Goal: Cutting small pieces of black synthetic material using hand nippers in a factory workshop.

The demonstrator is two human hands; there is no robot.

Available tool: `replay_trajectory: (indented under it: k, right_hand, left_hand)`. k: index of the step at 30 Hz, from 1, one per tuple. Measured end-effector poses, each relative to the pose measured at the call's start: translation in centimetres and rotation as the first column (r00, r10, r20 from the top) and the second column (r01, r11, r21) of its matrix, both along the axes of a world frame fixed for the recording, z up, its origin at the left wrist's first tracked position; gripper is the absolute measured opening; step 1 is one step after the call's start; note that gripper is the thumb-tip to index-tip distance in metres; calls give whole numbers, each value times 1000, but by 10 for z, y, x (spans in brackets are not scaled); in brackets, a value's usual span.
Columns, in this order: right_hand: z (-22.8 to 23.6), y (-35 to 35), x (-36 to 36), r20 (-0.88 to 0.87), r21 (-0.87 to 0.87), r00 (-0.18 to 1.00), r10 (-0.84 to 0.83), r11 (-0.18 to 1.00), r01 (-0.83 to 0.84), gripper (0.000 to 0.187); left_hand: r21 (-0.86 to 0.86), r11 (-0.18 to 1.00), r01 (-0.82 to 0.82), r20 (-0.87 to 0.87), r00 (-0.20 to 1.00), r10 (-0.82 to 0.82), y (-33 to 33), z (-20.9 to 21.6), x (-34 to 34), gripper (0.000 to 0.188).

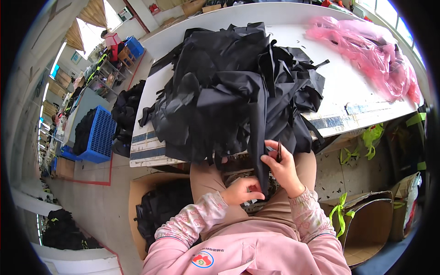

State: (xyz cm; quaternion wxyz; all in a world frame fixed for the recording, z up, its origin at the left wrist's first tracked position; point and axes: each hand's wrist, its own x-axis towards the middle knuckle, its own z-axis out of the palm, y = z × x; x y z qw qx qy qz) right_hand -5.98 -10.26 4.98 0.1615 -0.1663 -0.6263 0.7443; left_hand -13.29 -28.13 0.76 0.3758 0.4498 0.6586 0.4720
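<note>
Black fabric (258,133) hung over the table's (286,33) near edge, judged light, limp, slightly slippery; best pinched along its free border. Below the table, the left hand (242,190) gripped its lower end; the right hand (283,168) clasped dark snips (279,151).

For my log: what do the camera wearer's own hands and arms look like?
The left hand and right hand are ungloved. Pale forearm sleeves with a pinkish pattern gather at the wrists; plain pink upper sleeves with thin dark edges show above them.
</note>
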Motion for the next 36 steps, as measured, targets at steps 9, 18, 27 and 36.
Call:
replay_trajectory:
  k: [9,18,27,36]
  right_hand:
    - [16,-24,69,-45,67,685,727,686,-724,22]
    - [-25,-12,78,183,158,690,701,671,-724,13]
    - [31,-14,60,-220,408,975,-19,906,110,76]
    - [47,-20,53,-408,373,908,-92,891,258,47]
  left_hand:
    - [272,899,-342,616,780,110,-8,24,-97,50]
    - [389,759,-522,883,447,-144,1,92,-101,40]
    - [226,842,-489,298,858,418,14,100,-21,46]
    - [493,862,-115,-288,914,286,3,97,9,53]
